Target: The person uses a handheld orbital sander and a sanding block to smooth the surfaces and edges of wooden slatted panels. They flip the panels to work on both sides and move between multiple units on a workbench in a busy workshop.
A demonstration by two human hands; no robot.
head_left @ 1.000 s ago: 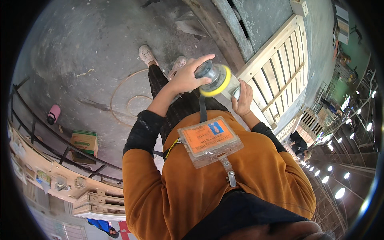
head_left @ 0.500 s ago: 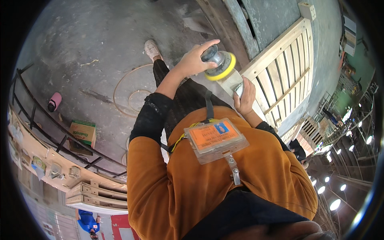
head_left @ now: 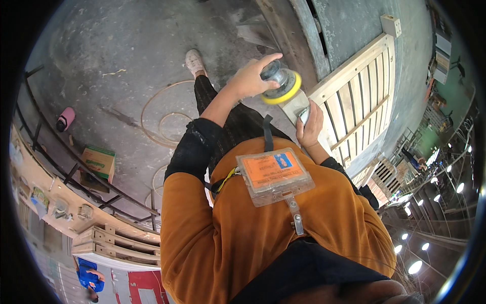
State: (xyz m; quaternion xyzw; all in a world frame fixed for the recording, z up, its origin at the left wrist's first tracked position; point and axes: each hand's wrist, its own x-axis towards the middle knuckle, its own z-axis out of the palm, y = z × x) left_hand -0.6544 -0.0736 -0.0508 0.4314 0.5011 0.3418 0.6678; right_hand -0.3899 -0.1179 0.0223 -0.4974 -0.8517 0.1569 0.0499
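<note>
My left hand (head_left: pixel 250 78) is closed round the top of a grey round power sander (head_left: pixel 277 80) with a yellow rim. The sander is tilted, its rim over the end of a pale wooden piece (head_left: pixel 292 107); whether it touches the wood I cannot tell. Beside that wood my right hand (head_left: pixel 311 126) is closed on a small whitish pad with a dark edge (head_left: pixel 304 115), possibly folded sandpaper. Its fingers partly cover the pad. Next to my right hand lies a slatted wooden panel (head_left: pixel 357 93) on a grey surface.
A grey bench edge (head_left: pixel 314 45) runs beyond the sander. A thin hose (head_left: pixel 143 119) loops on the floor to the left. Farther left are a cardboard box (head_left: pixel 97 162), a pink bottle (head_left: pixel 66 119) and stacked wooden panels (head_left: pixel 114 248). A person in blue (head_left: pixel 90 276) stands at lower left.
The sander and both hands sit slightly farther right and lower, while the whole view has shifted a little. Both grips stay the same. The person in blue has shifted position.
</note>
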